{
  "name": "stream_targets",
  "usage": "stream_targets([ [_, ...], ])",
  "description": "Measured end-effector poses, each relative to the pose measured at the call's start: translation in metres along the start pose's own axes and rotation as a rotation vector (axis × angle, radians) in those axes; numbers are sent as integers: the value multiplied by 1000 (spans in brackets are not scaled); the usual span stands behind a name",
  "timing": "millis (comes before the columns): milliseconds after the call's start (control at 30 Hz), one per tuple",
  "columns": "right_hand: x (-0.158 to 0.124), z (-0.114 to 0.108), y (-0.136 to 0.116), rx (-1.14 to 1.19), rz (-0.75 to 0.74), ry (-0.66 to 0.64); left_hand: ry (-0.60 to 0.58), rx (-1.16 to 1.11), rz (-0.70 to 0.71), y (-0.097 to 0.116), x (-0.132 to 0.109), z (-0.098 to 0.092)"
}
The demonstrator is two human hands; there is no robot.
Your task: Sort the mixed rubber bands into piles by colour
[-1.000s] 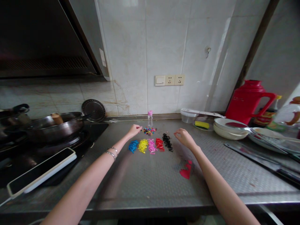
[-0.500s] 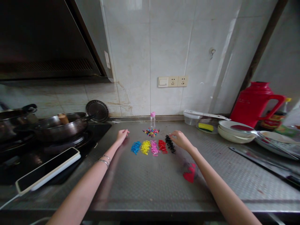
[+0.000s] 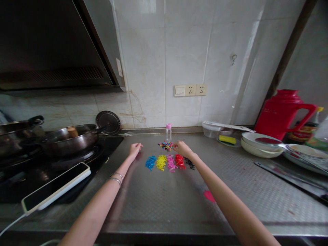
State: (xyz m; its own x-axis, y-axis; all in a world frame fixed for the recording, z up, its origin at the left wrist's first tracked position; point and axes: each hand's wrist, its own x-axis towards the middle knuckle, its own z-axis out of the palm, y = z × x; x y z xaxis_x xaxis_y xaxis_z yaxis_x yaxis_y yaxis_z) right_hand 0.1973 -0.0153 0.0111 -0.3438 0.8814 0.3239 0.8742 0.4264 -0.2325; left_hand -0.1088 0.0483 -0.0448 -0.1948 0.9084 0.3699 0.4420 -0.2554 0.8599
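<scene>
Small coloured pieces lie sorted in a row on the steel counter (image 3: 164,201): a blue pile (image 3: 150,162), a yellow pile (image 3: 161,161), a pink pile (image 3: 171,162), a red pile (image 3: 180,160) and a black pile (image 3: 190,163). Behind them sits a mixed-colour heap (image 3: 165,146). My right hand (image 3: 182,149) reaches to the heap's right edge, fingers pinched together at it. My left hand (image 3: 134,149) rests on the counter left of the piles, fingers loosely stretched, holding nothing.
A small bottle with a pink cap (image 3: 168,132) stands behind the heap. A stove with pans (image 3: 67,140) and a phone (image 3: 56,186) are at left. Bowls (image 3: 260,144), a sponge (image 3: 227,139), a red jug (image 3: 280,111) and a knife (image 3: 292,176) crowd the right. A pink scrap (image 3: 208,195) lies near my right forearm.
My right hand moved left from the black pile to the mixed heap. My left hand drew back from the heap and settled on the counter to the left.
</scene>
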Motion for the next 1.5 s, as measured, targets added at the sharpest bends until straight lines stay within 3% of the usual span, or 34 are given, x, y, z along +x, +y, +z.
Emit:
stream_targets([
  [200, 16, 25, -4, -95, 58, -60, -14, 14, 8, 2, -2, -1],
  [367, 16, 33, -8, -122, 81, -58, -13, 41, 3, 7, -5, -1],
  [1000, 8, 14, -16, -114, 69, -3, -15, 58, -8, 5, -5, -1],
  [1167, -3, 3, 0, -85, 77, 37, -14, 59, -15, 7, -6, -1],
  [1500, -47, -8, 58, 42, 188, 166, -45, 78, -23, 7, -7, 0],
])
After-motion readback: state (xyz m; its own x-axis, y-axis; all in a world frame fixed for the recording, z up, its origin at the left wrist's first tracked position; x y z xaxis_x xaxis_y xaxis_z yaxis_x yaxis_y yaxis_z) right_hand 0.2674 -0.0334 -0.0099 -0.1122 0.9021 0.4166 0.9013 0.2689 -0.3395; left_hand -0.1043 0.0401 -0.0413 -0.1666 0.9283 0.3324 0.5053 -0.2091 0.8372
